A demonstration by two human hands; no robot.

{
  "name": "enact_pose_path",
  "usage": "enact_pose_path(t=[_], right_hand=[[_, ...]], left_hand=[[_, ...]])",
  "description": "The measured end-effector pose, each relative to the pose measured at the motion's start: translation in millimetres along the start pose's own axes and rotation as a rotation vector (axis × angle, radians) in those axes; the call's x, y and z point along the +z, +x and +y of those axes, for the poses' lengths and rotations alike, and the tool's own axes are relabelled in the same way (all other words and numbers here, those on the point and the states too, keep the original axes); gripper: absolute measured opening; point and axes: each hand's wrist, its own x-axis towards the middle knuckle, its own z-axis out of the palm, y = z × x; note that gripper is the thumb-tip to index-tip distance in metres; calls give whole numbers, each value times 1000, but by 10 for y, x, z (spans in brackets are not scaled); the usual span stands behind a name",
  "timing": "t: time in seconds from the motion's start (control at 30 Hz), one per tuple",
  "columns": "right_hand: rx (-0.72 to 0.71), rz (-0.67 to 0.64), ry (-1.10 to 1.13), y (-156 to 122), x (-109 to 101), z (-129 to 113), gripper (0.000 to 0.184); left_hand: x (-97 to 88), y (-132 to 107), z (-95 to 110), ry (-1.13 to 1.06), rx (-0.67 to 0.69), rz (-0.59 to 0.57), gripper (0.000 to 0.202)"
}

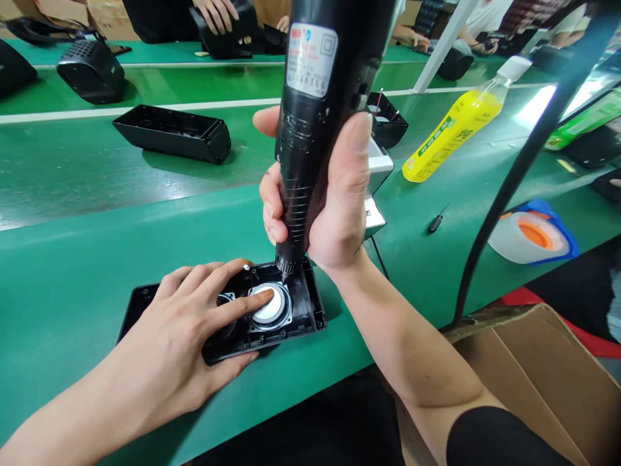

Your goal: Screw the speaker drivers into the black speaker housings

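Observation:
A black electric screwdriver [303,149] stands nearly upright in my right hand [339,194], its fingers wrapped round the barrel. The tip points down at the upper right corner of a round speaker driver [285,317] with a silvery back. That driver sits inside a black speaker housing [308,304] lying open side up on the green bench. My left hand [194,323] grips the housing, thumb at the near side, with the index fingertip pressing on the driver's back. A second driver [227,317] in the housing is partly hidden beneath my left hand.
Another black housing [174,134] lies farther back, with a dark speaker [90,71] beyond it. At right are a yellow drink bottle [453,126], a small screwdriver [436,222] and a roll of tape [526,236]. A black cable [509,168] hangs nearby; a cardboard box [538,382] stands below. Co-workers' hands [216,13] show beyond.

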Motion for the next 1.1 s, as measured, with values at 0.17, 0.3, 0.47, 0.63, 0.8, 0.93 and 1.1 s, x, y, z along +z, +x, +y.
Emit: enact_pose_path(t=[0.17, 0.3, 0.47, 0.63, 0.8, 0.93, 1.1], right_hand=[[15, 2, -22, -17, 10, 17, 74], [3, -48, -36, -57, 19, 53, 70], [66, -101, -17, -92, 32, 94, 64], [106, -115, 28, -100, 49, 105, 75], [110, -148, 82, -116, 45, 115, 76], [114, -155, 108, -125, 38, 147, 76], [117, -155, 99, -139, 47, 127, 74]], left_hand=[[21, -7, 1, -8, 7, 17, 53], [20, -15, 14, -23, -2, 0, 50], [3, -7, 29, -6, 18, 0, 50], [40, -9, 33, -25, -20, 13, 54], [66, -7, 48, -36, -33, 34, 58], [57, -3, 74, -19, -42, 45, 57], [82, 0, 69, -16, -31, 74, 59]])
